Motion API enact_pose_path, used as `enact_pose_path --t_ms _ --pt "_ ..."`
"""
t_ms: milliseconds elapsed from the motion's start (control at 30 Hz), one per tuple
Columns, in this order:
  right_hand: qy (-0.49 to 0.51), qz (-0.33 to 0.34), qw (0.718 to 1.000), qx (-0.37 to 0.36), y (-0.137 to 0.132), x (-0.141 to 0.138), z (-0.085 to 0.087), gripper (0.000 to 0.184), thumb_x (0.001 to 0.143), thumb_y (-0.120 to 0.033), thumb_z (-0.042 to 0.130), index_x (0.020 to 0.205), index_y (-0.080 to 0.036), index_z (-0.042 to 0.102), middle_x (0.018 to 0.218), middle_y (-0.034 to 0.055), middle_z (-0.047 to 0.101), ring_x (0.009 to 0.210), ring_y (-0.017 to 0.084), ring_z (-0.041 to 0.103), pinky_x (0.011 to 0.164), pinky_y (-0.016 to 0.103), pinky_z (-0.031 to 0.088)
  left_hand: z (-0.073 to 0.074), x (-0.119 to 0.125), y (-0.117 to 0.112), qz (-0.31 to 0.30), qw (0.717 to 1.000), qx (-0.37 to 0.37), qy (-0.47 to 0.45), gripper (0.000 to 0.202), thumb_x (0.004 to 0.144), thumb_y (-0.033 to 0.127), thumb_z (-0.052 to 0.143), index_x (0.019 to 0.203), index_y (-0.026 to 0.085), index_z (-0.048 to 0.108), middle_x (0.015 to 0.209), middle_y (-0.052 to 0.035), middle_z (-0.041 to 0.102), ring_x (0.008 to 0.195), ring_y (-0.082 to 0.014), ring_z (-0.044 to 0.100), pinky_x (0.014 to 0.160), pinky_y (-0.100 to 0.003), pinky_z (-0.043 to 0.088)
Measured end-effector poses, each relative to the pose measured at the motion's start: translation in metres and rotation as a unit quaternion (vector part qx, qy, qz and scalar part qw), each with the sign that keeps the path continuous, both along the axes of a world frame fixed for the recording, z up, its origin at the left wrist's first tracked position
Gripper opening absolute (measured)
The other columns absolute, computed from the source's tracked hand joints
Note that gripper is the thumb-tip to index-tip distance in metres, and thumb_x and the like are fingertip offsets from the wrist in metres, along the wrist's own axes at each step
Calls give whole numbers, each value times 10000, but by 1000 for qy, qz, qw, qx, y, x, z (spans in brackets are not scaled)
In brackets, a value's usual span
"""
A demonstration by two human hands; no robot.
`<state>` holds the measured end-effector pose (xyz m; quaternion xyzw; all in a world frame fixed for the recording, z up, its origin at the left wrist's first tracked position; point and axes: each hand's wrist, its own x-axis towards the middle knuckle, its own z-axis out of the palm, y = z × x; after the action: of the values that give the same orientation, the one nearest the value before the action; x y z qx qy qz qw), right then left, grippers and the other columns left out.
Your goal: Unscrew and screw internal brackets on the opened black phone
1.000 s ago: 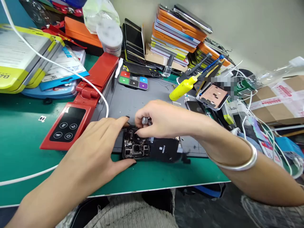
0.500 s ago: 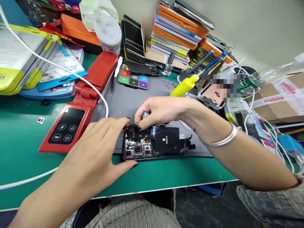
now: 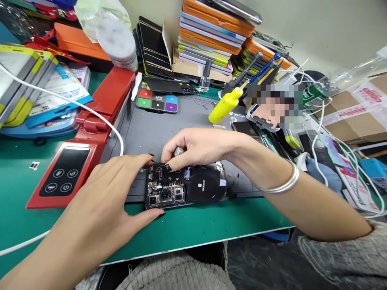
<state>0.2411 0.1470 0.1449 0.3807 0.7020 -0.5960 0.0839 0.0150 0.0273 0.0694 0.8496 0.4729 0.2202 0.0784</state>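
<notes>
- Opened rectangular phone (image 3: 184, 187): black boards, black round coil, silver-rimmed camera modules.
- Small metal-capped screwdriver (image 3: 178, 151): silver cap.
- Flat rubber work mat (image 3: 169, 125): plain grey.
- Soft table covering (image 3: 196, 225): plain green, pale front edge.
- Flat hinged plastic device (image 3: 99, 121): red, with a black panel bearing white icons.
- Plastic squeeze bottle (image 3: 223, 106): yellow.
- Small rectangular parts tray (image 3: 157, 102): red, green, black, blue and purple squares.
- Metal wrist bangle (image 3: 279, 183): silver.

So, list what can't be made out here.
Head view only:
- Tip of the small silver-capped tool: hidden behind the right hand's fingers.
- Print on the round coil of the opened black phone: too small to read.
- Area right of the yellow plastic bottle: pixelated blur.
- Top of the orange case stack: cut by the upper edge.
</notes>
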Motion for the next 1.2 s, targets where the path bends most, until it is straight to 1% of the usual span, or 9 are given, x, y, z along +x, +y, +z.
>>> enact_pose_path --t_ms 133,200,300,400,533,667,933,1000,1200 --pt "16 0 1000 1 -2 2 -2 94 926 -134 715 856 -183 755 764 -88 674 693 71 559 663 204 431 2 2 1 2 1000 13 9 508 1042 568 489 1429 239 461 1226 -182 731 1030 -386 754 775 -527 648" --pt "20 -1 1000 7 -3 2 -3 87 926 -150 709 862 -186 756 783 -81 695 720 82 584 689 212 438 2 2 -1 6 1000 -6 5 468 1043 558 487 1411 268 483 1247 -151 725 1096 -374 732 840 -526 638" --pt "13 -8 999 44 -6 1 -4 74 913 -168 698 864 -189 750 831 -57 725 769 107 606 709 232 439 2 1 -7 16 1000 -27 -2 551 1032 604 494 1472 273 466 1349 -153 681 1209 -372 680 938 -529 618" --pt "-4 -34 996 87 -9 -1 -4 69 889 -145 679 858 -189 724 829 -48 703 735 108 564 663 234 427 3 0 -9 20 999 -28 -17 520 1062 531 491 1520 287 451 1372 -118 662 1204 -317 659 983 -473 601" --pt "-10 -53 995 85 -11 -2 -5 77 875 -170 666 840 -194 730 781 -50 681 688 110 542 624 244 413 4 -1 -5 9 1000 -21 -1 354 1096 388 451 1441 346 521 1332 -50 661 1194 -245 655 1022 -388 570" --pt "14 -65 994 82 -10 1 -8 71 848 -169 676 822 -194 736 730 -63 649 664 109 523 595 250 397 3 -7 -3 12 1000 -23 -4 344 1099 419 485 1433 370 544 1334 -12 703 1192 -239 685 1037 -365 570" --pt "93 -36 990 98 -9 10 -17 105 868 -105 694 889 -191 751 856 -66 725 769 98 599 715 224 442 4 -11 -10 10 1000 -8 -14 351 1119 414 529 1462 347 566 1356 37 764 1252 -178 731 1116 -257 552" --pt "102 -34 990 88 -8 12 -18 87 881 -116 703 890 -188 749 865 -66 732 789 98 611 733 222 451 3 -9 -10 19 1000 -14 -10 361 1118 449 536 1462 345 567 1350 34 777 1237 -175 757 1093 -246 576" --pt "64 -23 994 81 -4 12 -16 79 885 -153 716 909 -205 770 876 -57 753 799 118 626 724 245 444 6 -2 -10 54 998 29 -13 356 1120 585 483 1341 345 625 1151 60 857 1017 -161 849 840 -205 670"
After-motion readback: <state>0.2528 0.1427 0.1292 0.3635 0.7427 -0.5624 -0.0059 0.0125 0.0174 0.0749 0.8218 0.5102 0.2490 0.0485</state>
